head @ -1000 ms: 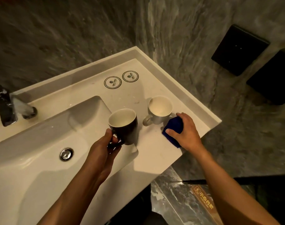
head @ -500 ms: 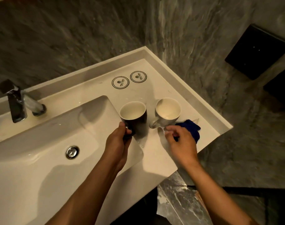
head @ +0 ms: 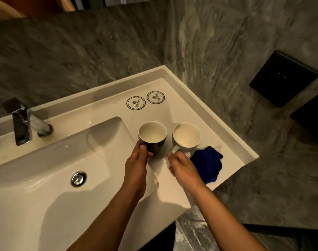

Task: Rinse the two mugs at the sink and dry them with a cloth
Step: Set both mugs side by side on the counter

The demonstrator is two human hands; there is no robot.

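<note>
right hand (head: 183, 164) now off cloth (head: 208, 163), gripping white mug (head: 186, 137)

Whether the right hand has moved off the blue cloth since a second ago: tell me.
Yes. The right hand has left the blue cloth, which lies on the counter, and shifted left toward the basin, now gripping the white mug by its handle.

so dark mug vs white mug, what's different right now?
Colour: the dark mug is black outside, the white mug pale outside. Position: the dark mug stands nearer the basin, the white mug beside the blue cloth. The left hand holds the dark mug, the right hand the white mug's handle. Both upright, pale inside.
</note>
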